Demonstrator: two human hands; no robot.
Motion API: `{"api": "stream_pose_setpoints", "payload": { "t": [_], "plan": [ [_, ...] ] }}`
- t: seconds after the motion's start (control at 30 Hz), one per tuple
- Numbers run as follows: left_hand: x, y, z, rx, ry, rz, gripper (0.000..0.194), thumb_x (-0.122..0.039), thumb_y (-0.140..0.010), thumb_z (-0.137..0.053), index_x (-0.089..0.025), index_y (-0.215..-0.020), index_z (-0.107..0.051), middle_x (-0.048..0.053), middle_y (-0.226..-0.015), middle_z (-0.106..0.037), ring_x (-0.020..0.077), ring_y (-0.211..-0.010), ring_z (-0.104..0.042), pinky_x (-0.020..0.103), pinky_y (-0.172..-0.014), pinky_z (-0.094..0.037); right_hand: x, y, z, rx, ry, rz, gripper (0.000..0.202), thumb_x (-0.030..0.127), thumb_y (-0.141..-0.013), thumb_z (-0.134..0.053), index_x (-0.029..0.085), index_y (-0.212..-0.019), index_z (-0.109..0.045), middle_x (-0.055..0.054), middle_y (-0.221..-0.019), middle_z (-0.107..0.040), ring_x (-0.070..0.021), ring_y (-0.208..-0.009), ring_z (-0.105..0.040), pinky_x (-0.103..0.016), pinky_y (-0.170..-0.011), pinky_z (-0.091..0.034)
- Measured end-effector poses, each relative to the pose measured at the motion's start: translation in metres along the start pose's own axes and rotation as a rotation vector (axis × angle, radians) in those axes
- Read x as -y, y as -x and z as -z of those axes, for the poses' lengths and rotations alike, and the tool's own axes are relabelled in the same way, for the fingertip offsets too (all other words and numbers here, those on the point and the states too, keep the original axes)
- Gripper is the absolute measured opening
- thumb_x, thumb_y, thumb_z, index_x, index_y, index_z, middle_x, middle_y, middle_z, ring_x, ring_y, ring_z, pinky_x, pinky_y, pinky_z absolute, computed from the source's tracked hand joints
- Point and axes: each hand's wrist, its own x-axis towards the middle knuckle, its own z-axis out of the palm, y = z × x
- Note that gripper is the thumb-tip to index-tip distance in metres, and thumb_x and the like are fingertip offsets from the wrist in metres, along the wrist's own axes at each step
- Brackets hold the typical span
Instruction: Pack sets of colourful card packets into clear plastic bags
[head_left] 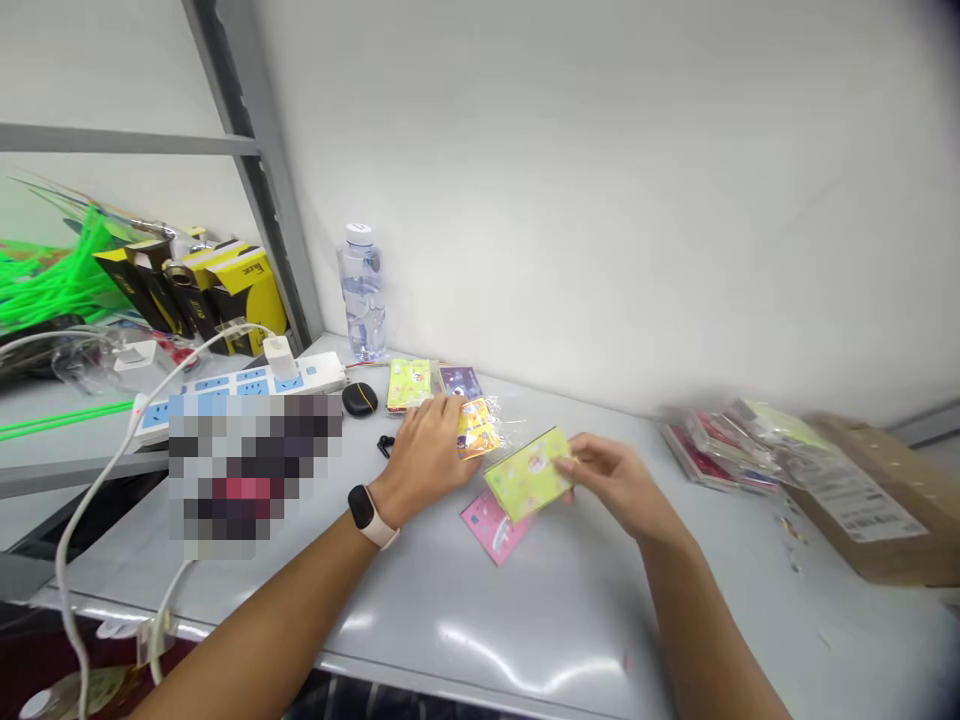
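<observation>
right hand (611, 478) has a green card (529, 474) pinched by one end, thumb and fingers closed. pink card (495, 528) is on the worktop (570, 650) left of that hand, partly covered. left hand (424, 450) is half curled at an orange packet (480, 428), can't tell if it's gripping. imo that end-only pinch could let the green card twist or slip.
</observation>
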Motion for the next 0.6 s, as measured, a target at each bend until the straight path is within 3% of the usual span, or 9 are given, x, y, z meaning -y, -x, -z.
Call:
{"api": "stream_pose_setpoints", "payload": {
  "t": [0.1, 0.17, 0.33, 0.6],
  "plan": [
    [-0.001, 0.0, 0.001, 0.004, 0.017, -0.01, 0.047, -0.041, -0.091, -0.071, -0.019, -0.126, -0.051, 0.013, -0.116, -0.068, 0.0368, -0.112, -0.066, 0.05, -0.095, -0.053, -0.005, -0.002, -0.003, -0.344, -0.06, 0.118, 0.041, 0.06, -0.083, -0.085, 0.022, -0.091, -0.073, -0.005, -0.085, -0.079, -0.0191, -0.059, -0.069, -0.038, -0.065, -0.06],
    [-0.002, 0.0, 0.002, 0.0, 0.013, -0.022, 0.047, -0.041, -0.09, -0.072, -0.019, -0.126, -0.051, 0.013, -0.116, -0.068, 0.0364, -0.111, -0.066, 0.05, -0.094, -0.053, -0.008, -0.004, -0.008, -0.466, -0.02, 0.127, 0.043, 0.061, -0.082, -0.086, 0.022, -0.094, -0.073, -0.006, -0.087, -0.08, -0.0197, -0.058, -0.069, -0.039, -0.064, -0.061],
    [-0.003, 0.002, 0.001, 0.006, -0.024, -0.056, 0.052, -0.042, -0.089, -0.075, -0.019, -0.13, -0.052, 0.013, -0.116, -0.067, 0.0367, -0.111, -0.065, 0.051, -0.094, -0.052, -0.011, -0.007, -0.02, -0.519, 0.089, 0.109, 0.049, 0.067, -0.082, -0.082, 0.021, -0.096, -0.073, -0.006, -0.085, -0.079, -0.0231, -0.06, -0.072, -0.041, -0.064, -0.063],
    [-0.007, 0.002, 0.005, 0.046, -0.016, -0.075, 0.05, -0.043, -0.089, -0.076, -0.02, -0.127, -0.053, 0.014, -0.119, -0.066, 0.0363, -0.11, -0.065, 0.05, -0.094, -0.052, -0.013, -0.008, -0.02, -0.609, 0.012, 0.126, 0.045, 0.063, -0.083, -0.083, 0.021, -0.097, -0.073, -0.007, -0.088, -0.079, -0.0209, -0.059, -0.07, -0.04, -0.065, -0.061]
  ]
}}
